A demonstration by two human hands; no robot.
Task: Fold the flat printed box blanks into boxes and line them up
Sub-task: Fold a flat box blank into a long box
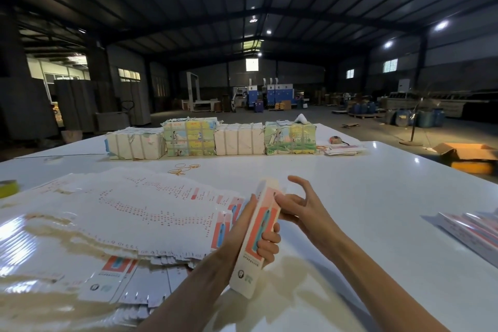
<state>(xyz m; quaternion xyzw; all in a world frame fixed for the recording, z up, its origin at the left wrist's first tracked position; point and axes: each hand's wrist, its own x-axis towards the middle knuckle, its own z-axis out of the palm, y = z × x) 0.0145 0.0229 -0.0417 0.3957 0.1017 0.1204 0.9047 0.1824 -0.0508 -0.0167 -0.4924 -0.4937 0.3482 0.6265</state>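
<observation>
A long, narrow printed box, white with an orange panel, is held tilted above the white table. My left hand grips its middle, fingers curled over the printed face. My right hand touches the box's upper end with thumb and lower fingers, while the index finger is raised. A broad fanned spread of flat printed box blanks covers the table to the left. A few folded boxes lie at the right edge.
Several strapped paper bundles stand in a row across the far side of the table, with rubber bands in front and a tape measure to their right. A yellow tape roll sits far left. An open carton is beyond the table.
</observation>
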